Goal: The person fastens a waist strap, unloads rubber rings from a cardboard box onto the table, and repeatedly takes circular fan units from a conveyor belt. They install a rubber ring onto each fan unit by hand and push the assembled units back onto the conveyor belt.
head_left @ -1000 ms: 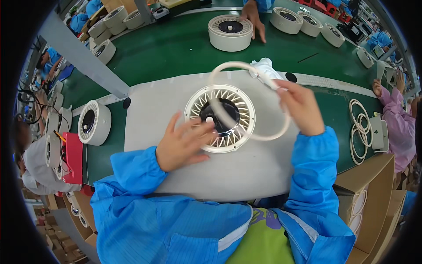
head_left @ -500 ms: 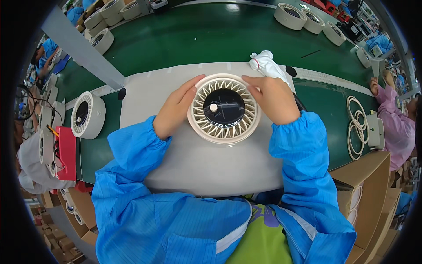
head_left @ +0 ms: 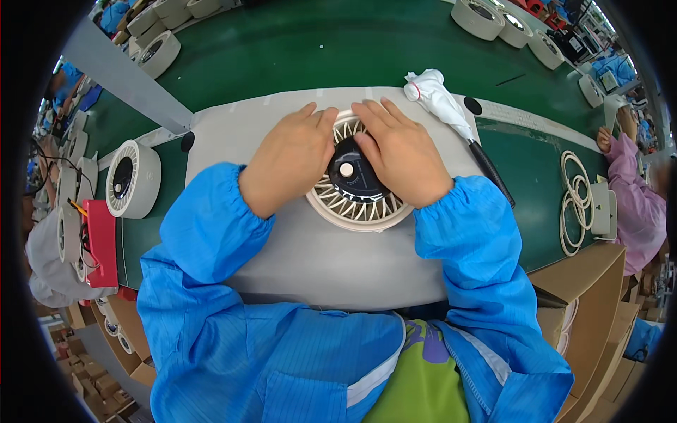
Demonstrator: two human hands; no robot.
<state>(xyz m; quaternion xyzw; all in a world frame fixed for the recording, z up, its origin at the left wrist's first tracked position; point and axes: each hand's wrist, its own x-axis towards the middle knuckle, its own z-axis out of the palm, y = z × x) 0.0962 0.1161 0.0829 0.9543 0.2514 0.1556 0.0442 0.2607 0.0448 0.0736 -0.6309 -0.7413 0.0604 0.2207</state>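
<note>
A round cream fan unit (head_left: 362, 220) lies face up in front of me, with a slatted ring grille, a glossy black centre and a white knob (head_left: 346, 170). My left hand (head_left: 293, 155) rests over the upper left of its rim and grille, fingers stretched out. Across the upper right lies my right hand (head_left: 404, 149), also with extended fingers, its thumb over the black centre. Both hands press on top rather than wrap round the unit, and they cover much of its far side. Beneath is a grey mat (head_left: 282, 271).
A white-cloth-wrapped tool with a black handle (head_left: 491, 169) lies right of the mat. Another fan unit (head_left: 136, 179) stands at left near a red bin (head_left: 102, 243). A coiled cream cord (head_left: 577, 201) and open carton (head_left: 589, 338) are at right. A metal post (head_left: 127, 74) rises far left.
Both hands have moved inward from the sides of the fan unit's rim onto its upper face, now covering part of the grille and black centre. The unit stays in about the same place.
</note>
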